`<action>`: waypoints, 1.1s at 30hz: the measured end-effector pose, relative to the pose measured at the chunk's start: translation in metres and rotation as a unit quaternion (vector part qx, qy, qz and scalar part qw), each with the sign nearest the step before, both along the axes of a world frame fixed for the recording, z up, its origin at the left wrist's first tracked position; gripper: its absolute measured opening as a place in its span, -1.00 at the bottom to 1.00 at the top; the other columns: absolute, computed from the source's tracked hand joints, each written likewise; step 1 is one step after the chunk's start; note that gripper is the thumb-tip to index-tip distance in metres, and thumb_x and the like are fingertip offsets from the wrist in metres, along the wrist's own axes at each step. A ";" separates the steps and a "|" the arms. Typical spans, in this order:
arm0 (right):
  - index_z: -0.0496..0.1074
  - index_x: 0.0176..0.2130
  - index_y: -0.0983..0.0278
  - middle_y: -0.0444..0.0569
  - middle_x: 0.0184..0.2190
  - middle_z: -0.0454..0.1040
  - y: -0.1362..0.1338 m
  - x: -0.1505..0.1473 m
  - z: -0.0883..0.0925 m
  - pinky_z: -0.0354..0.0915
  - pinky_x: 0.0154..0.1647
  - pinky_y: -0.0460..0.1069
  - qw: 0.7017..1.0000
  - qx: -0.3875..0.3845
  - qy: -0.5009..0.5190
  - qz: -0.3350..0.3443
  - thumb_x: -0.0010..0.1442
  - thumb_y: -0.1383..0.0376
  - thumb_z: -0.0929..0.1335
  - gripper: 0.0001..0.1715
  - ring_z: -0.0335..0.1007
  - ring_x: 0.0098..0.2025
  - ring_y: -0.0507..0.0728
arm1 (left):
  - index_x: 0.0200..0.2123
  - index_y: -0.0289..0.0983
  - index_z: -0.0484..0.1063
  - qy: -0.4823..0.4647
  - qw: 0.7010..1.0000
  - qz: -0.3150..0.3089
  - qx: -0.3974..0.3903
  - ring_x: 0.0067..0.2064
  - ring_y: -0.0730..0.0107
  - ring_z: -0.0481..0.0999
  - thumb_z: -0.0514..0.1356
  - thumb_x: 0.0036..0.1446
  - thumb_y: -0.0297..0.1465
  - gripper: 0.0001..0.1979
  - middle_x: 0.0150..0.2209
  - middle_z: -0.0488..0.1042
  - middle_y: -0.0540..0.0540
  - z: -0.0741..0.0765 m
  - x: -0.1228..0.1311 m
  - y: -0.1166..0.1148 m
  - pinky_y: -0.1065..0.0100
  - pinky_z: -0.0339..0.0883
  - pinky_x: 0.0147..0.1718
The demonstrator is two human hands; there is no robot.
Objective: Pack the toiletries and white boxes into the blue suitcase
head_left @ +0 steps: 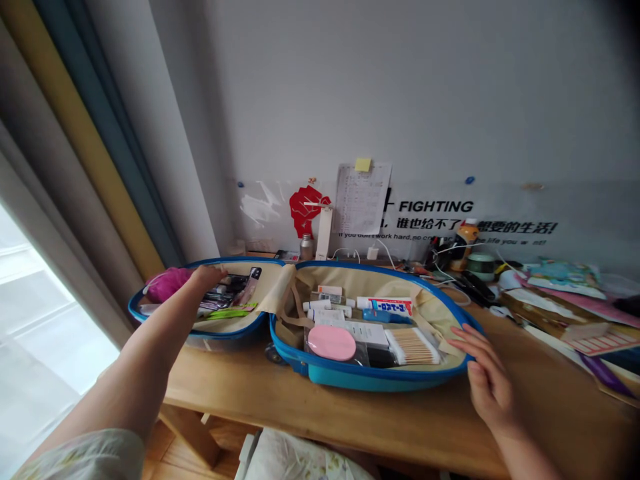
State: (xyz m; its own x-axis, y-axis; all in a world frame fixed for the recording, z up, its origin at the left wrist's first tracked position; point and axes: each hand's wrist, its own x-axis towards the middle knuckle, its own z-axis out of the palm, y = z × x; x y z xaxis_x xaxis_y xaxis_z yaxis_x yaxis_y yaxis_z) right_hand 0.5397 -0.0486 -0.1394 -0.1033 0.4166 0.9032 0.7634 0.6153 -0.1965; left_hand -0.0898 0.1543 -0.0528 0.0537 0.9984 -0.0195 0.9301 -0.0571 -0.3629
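A small blue suitcase lies opened flat on a wooden desk. My left hand reaches over the left half; its fingers curl down on the beige lining among small packets. My right hand rests with fingers spread on the right rim of the right half and holds nothing. That half holds a pink round case, a toothpaste tube, a box of cotton swabs and small bottles. A pink cloth sits in the left half.
Curtains hang at the left beside a bright window. The wall behind carries a paper sheet, a red fist sticker and black lettering. Cables, a small bottle, a cup and books crowd the desk's back and right.
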 end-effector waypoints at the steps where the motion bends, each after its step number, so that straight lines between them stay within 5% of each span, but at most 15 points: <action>1: 0.52 -0.06 0.22 0.13 0.00 0.56 0.000 0.000 0.001 0.42 0.12 0.29 1.000 0.001 -0.001 -0.001 0.41 0.11 0.16 -0.56 0.43 0.20 0.32 | 0.01 -0.20 0.51 -0.002 1.000 -0.004 0.003 0.09 -0.06 0.56 0.16 0.19 -0.42 -0.68 -0.05 0.61 -0.32 0.000 0.002 -0.001 0.09 0.43 -0.01; 9: 0.53 -0.07 0.23 0.13 -0.02 0.56 0.000 0.001 0.000 0.41 0.14 0.28 1.000 0.002 0.000 -0.003 0.41 0.12 0.17 -0.57 0.43 0.19 0.31 | 0.04 -0.25 0.45 -0.035 0.998 -0.005 0.044 0.13 -0.05 0.53 0.05 0.20 -0.54 -0.62 0.06 0.55 -0.35 0.010 0.008 -0.023 0.01 0.41 0.04; 14: 0.53 -0.08 0.22 0.12 -0.03 0.57 0.001 0.000 -0.001 0.40 0.14 0.29 1.000 0.006 0.012 0.013 0.41 0.09 0.18 -0.57 0.42 0.19 0.31 | 0.23 -0.41 0.23 -0.059 0.991 0.001 0.118 0.08 -0.08 0.54 -0.10 0.30 -0.50 -0.53 0.13 0.43 -0.47 0.043 0.027 -0.032 -0.01 0.39 0.05; 18: 0.53 -0.11 0.23 0.13 -0.04 0.57 0.001 0.000 -0.001 0.39 0.13 0.30 1.000 -0.003 0.018 0.010 0.41 0.06 0.17 -0.54 0.42 0.19 0.31 | 0.30 -0.43 0.10 -0.091 0.975 -0.111 0.167 0.15 0.02 0.48 -0.12 0.36 -0.40 -0.51 0.17 0.37 -0.41 0.082 0.088 -0.030 0.14 0.36 0.11; 21: 0.52 -0.09 0.22 0.13 -0.03 0.56 0.001 0.000 -0.002 0.38 0.14 0.30 1.000 -0.001 0.009 0.011 0.41 0.10 0.17 -0.57 0.42 0.19 0.31 | 0.27 -0.33 0.15 -0.098 0.964 -0.209 0.132 0.10 0.07 0.51 -0.06 0.35 -0.33 -0.53 0.13 0.40 -0.30 0.094 0.157 -0.034 0.19 0.40 0.05; 23: 0.53 -0.09 0.22 0.13 -0.03 0.56 0.001 0.000 -0.002 0.39 0.13 0.30 1.000 0.002 0.013 0.012 0.41 0.11 0.17 -0.58 0.42 0.18 0.31 | 0.25 -0.35 0.20 -0.104 0.954 -0.275 0.061 0.08 0.01 0.53 -0.06 0.35 -0.32 -0.54 0.14 0.40 -0.35 0.087 0.202 -0.037 0.14 0.41 0.02; 27: 0.53 -0.09 0.23 0.14 -0.03 0.57 0.002 0.001 -0.002 0.38 0.14 0.32 1.000 -0.003 0.016 0.012 0.40 0.10 0.18 -0.57 0.42 0.19 0.32 | 0.14 -0.34 0.35 -0.107 0.944 -0.309 -0.044 0.07 0.01 0.54 0.06 0.31 -0.35 -0.62 0.11 0.46 -0.38 0.051 0.259 -0.035 0.15 0.39 0.01; 33: 0.53 -0.07 0.22 0.13 -0.02 0.56 0.003 0.002 -0.003 0.37 0.14 0.30 1.000 0.010 0.013 0.022 0.41 0.14 0.18 -0.59 0.41 0.20 0.31 | 0.07 -0.28 0.43 -0.115 0.942 -0.297 -0.107 -0.04 0.11 0.59 0.10 0.29 -0.31 -0.66 0.03 0.57 -0.27 0.009 0.270 -0.018 0.19 0.42 -0.06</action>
State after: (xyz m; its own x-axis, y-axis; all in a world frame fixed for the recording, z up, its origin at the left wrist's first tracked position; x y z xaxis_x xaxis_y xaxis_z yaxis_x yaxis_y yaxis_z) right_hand 0.5412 -0.0457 -0.1427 -0.0975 0.3943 0.9138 0.7302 0.6522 -0.2035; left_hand 0.1804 0.1363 -0.0433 0.6288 0.7654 -0.1366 0.7636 -0.6411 -0.0769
